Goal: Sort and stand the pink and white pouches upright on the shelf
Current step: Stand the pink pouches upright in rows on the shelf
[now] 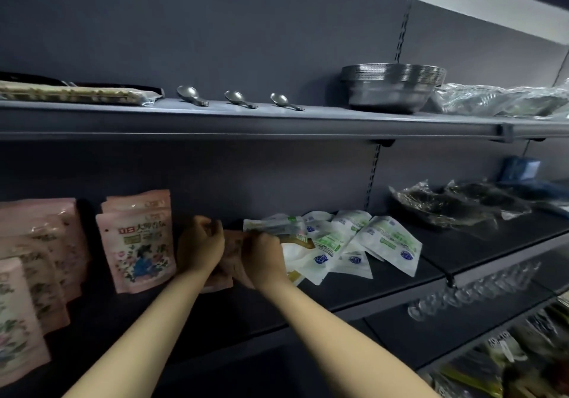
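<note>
Both hands (200,245) (264,254) grip pink pouch (231,245) btwn standing pink pouches (137,243) & white pile (354,243)

We read only bold red print on the upright pink pouch (137,248), perhaps "大", while the white pouches' (389,243) labels blur.

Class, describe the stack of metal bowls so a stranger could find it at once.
Start at the top shelf. Pass the three spoons lying in a row; the stack of metal bowls stands just right of them, before the clear plastic bags. It is the only tall, round thing there.
</note>
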### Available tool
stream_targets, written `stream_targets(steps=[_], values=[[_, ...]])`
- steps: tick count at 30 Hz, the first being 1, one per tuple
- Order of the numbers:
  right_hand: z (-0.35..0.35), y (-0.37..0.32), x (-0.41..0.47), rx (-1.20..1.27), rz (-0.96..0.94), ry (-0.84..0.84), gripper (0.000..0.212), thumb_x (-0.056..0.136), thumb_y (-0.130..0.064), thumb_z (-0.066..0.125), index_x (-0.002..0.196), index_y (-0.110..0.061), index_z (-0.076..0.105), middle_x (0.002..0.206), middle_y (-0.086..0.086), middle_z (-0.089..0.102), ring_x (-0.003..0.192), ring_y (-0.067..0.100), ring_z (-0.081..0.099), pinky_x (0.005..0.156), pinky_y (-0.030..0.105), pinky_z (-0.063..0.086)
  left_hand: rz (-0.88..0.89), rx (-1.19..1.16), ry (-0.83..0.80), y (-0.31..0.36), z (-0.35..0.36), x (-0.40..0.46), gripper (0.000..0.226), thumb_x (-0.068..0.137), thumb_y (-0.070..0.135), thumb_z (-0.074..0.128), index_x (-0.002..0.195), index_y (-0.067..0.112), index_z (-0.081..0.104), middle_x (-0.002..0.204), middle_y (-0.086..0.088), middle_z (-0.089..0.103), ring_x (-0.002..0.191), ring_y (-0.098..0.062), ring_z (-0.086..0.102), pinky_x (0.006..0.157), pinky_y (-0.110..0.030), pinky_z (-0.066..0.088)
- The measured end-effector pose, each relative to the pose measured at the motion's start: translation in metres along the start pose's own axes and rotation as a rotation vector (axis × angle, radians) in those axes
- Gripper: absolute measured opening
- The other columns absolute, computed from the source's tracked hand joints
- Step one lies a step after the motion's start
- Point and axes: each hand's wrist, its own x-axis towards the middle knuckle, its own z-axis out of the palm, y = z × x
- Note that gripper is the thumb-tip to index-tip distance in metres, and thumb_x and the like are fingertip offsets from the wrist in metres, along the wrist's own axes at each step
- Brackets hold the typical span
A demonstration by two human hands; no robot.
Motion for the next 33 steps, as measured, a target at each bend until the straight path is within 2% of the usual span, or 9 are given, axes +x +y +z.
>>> stream_targets(steps=[2,6,10,14,17,22,26,29,33], values=[[-0.001,0.006,0.001,0.191,0.125,0.219,0.011,0.065,-0.019,0.078,0.067,-0.012,0.071,0.063,0.004,0.069,0.059,0.012,0.067,0.042,0.013,0.026,-0.045,0.043,-0.022,0.002,-0.001,-0.002,0.035,0.095,0.03,0.044,0.113,0.002,0.055,0.119,-0.021,0.06,0.109,-0.036,0.055,0.087,-0.036,0.04],[-0.001,0.005,0.008,0.511,0.156,0.305,0.023,0.091,0.001,0.042,0.104,-0.003,0.06,0.096,0.013,0.069,0.088,0.027,0.066,0.063,0.022,0.036,-0.143,0.053,-0.18,0.009,-0.004,-0.006,0.047,0.098,0.04,0.034,0.121,0.005,0.056,0.124,-0.019,0.059,0.108,-0.031,0.057,0.08,-0.029,0.046],[-0.006,-0.009,-0.009,0.669,-0.095,0.521,0.015,0.088,-0.008,0.048,0.096,-0.007,0.061,0.082,0.011,0.069,0.073,0.025,0.063,0.059,0.027,0.041,-0.366,-0.482,-0.443,0.032,-0.007,-0.012,0.053,0.092,0.056,0.036,0.081,0.012,0.063,0.056,0.001,0.067,0.047,-0.009,0.06,0.037,-0.013,0.042],[-0.002,-0.013,-0.019,0.625,-0.317,0.545,0.034,0.088,-0.024,0.04,0.09,-0.002,0.066,0.083,0.013,0.068,0.075,0.029,0.062,0.062,0.024,0.039,-0.454,-0.894,-0.525,0.046,-0.019,-0.007,0.048,0.083,0.06,0.052,0.064,0.017,0.06,0.054,0.0,0.058,0.052,-0.011,0.058,0.054,-0.021,0.048],[0.0,-0.013,-0.023,0.611,-0.46,0.465,0.036,0.09,-0.025,0.044,0.108,-0.006,0.068,0.108,0.01,0.071,0.103,0.02,0.062,0.09,0.02,0.043,-0.434,-0.865,-0.519,0.045,-0.026,-0.003,0.031,0.087,0.041,0.058,0.087,0.01,0.063,0.079,-0.008,0.063,0.078,-0.019,0.061,0.084,-0.033,0.048],[-0.001,-0.012,-0.027,0.925,-0.317,0.296,0.05,0.09,-0.041,0.035,0.11,-0.01,0.067,0.106,0.006,0.07,0.097,0.012,0.062,0.081,0.021,0.047,-0.361,-0.809,-0.46,0.028,-0.031,-0.006,0.019,0.093,0.019,0.053,0.107,0.009,0.06,0.091,-0.011,0.065,0.083,-0.023,0.062,0.077,-0.035,0.05],[0.004,-0.016,-0.014,1.125,-0.098,0.091,0.064,0.088,-0.043,0.053,0.145,-0.025,0.031,0.145,0.0,0.043,0.132,0.014,0.043,0.107,0.04,0.041,-0.291,-0.825,-0.53,0.01,-0.043,-0.008,0.019,0.094,0.023,0.05,0.108,0.019,0.063,0.102,-0.012,0.071,0.096,-0.028,0.067,0.088,-0.043,0.052],[-0.002,-0.022,-0.007,1.43,0.057,-0.248,0.076,0.093,-0.021,0.057,0.151,-0.022,0.008,0.14,0.003,0.047,0.114,0.013,0.056,0.091,0.03,0.049,-0.258,-0.758,-0.448,0.0,-0.054,-0.009,0.018,0.093,0.025,0.053,0.105,0.019,0.064,0.103,-0.013,0.071,0.096,-0.03,0.067,0.089,-0.046,0.052],[0.004,-0.029,-0.001,1.614,0.067,-0.457,0.044,0.092,-0.022,0.058,0.133,-0.012,0.045,0.113,0.011,0.068,0.099,0.026,0.068,0.08,0.037,0.056,-0.226,-0.682,-0.373,-0.01,-0.077,-0.008,0.022,0.09,0.025,0.057,0.111,0.017,0.062,0.104,-0.011,0.071,0.096,-0.027,0.068,0.083,-0.041,0.055]])
